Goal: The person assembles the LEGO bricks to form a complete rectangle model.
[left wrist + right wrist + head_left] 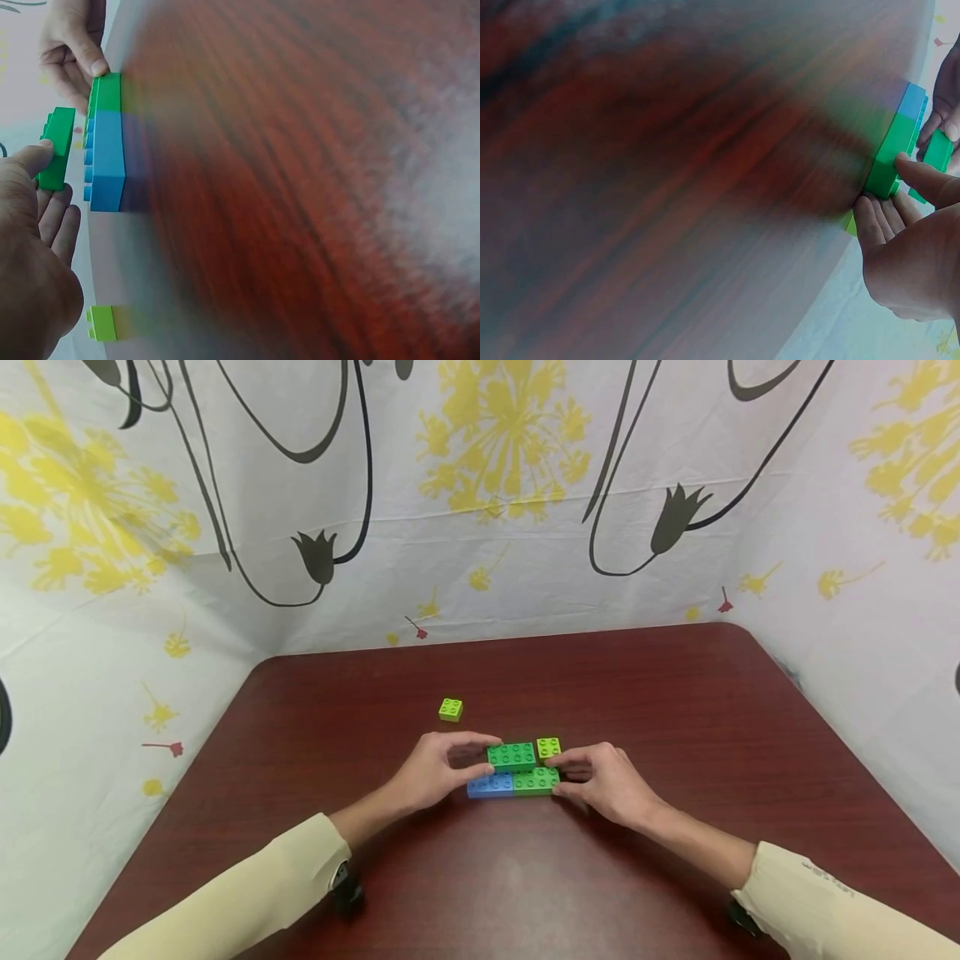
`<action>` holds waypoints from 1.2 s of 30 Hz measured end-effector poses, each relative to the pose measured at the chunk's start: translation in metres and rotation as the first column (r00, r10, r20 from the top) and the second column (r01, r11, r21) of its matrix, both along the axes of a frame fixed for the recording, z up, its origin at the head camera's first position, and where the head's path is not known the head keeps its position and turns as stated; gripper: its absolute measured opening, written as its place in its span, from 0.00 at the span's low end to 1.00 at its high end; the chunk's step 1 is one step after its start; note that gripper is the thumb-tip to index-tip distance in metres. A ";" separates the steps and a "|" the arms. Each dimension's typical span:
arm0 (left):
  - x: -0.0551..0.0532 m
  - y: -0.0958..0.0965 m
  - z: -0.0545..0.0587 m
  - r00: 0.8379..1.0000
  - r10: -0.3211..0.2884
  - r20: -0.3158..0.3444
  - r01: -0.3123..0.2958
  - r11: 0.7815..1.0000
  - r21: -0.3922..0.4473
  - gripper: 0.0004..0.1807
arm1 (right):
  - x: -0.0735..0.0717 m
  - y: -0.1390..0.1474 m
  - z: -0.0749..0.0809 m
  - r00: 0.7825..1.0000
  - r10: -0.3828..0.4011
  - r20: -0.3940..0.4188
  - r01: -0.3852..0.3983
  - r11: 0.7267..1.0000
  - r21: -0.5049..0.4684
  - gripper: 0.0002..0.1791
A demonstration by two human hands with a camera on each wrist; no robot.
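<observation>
My left hand point(437, 768) pinches a dark green eight-stud brick point(512, 756) by its left end. In the left wrist view this green brick point(57, 150) is held apart from the row below it. That row on the table is a blue brick point(491, 785) end to end with a lighter green brick point(535, 782). My right hand point(611, 781) grips the right end of the lighter green brick, its thumb on the near side in the right wrist view. Just behind that end is a small lime brick point(548, 747), partly hidden by the right fingers.
Another small lime brick point(451, 709) lies on the dark red-brown table point(600, 685), beyond my left hand. A white cloth with yellow and grey plant prints point(480, 585) hangs around the table's back and sides.
</observation>
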State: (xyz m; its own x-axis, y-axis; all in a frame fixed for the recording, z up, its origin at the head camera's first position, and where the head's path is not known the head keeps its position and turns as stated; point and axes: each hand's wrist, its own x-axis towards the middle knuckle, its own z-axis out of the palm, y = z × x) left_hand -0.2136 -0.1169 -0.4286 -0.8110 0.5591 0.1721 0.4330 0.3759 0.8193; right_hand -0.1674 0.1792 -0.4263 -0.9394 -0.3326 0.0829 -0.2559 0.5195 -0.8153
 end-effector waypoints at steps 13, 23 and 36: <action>0.010 0.000 -0.010 1.000 -0.010 0.003 0.010 1.000 -0.024 0.21 | 0.001 0.000 0.001 0.999 0.003 0.032 -0.003 1.000 -0.004 0.19; 0.013 -0.001 -0.010 0.999 -0.028 -0.021 0.028 0.999 -0.019 0.20 | 0.001 0.000 0.002 1.000 0.002 0.024 -0.002 1.000 -0.003 0.19; 0.015 -0.002 -0.012 0.999 -0.037 -0.018 0.036 0.999 -0.025 0.21 | 0.001 0.000 0.002 1.000 0.005 0.017 -0.005 1.000 0.000 0.20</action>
